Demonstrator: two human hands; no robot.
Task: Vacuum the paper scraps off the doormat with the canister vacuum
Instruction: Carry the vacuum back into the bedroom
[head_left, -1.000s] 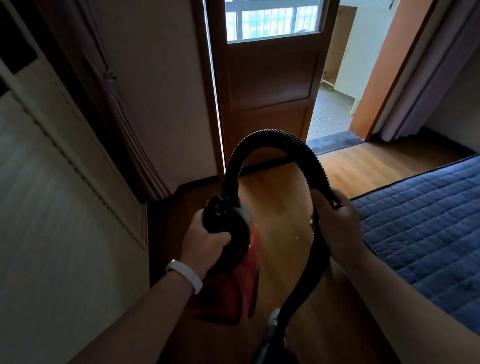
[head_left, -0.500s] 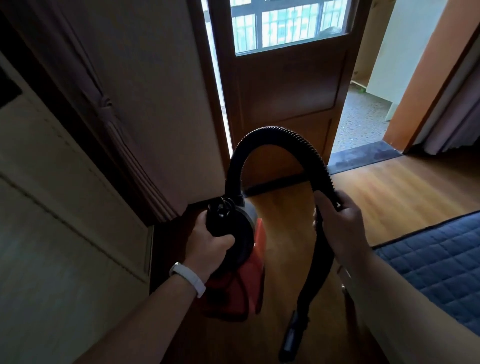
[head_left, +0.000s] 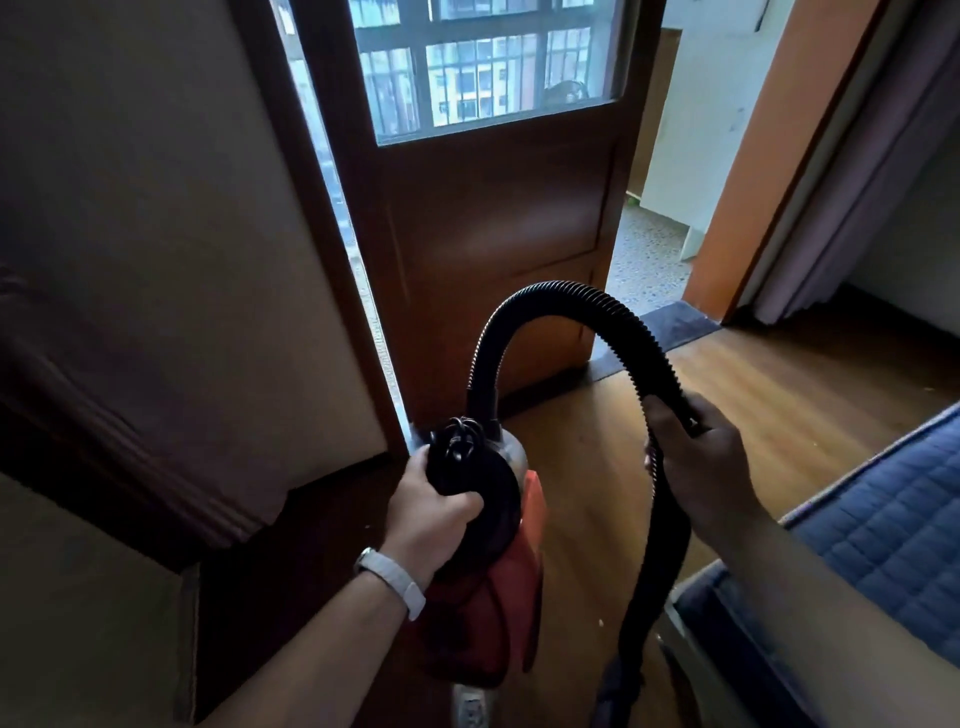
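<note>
Head cam view, looking down at both hands with the vacuum (head_left: 501, 587) held up off the wood floor (head_left: 779, 405). It's a small red canister with a black top. The left hand (head_left: 436, 514) has its grip wrapped around that black top, thumb across the front, and there's a white wristband (head_left: 390, 578) on that wrist. A black ribbed hose (head_left: 566, 292) comes out of the top, arcs up and over to the right, then drops down past the right hand (head_left: 698, 467). That hand's grip is closed around the hose just past the top of the arc. The far end of the hose hangs low near the bottom edge, too dark to make out.

The doormat (head_left: 675, 323) is a dark strip lying at the open doorway, beside the brown door (head_left: 493, 249) with the glass pane, well apart from the vacuum. I can't tell from here whether there are scraps on it. A blue quilted bed (head_left: 893, 525) sits at the right, close to the right forearm.
</note>
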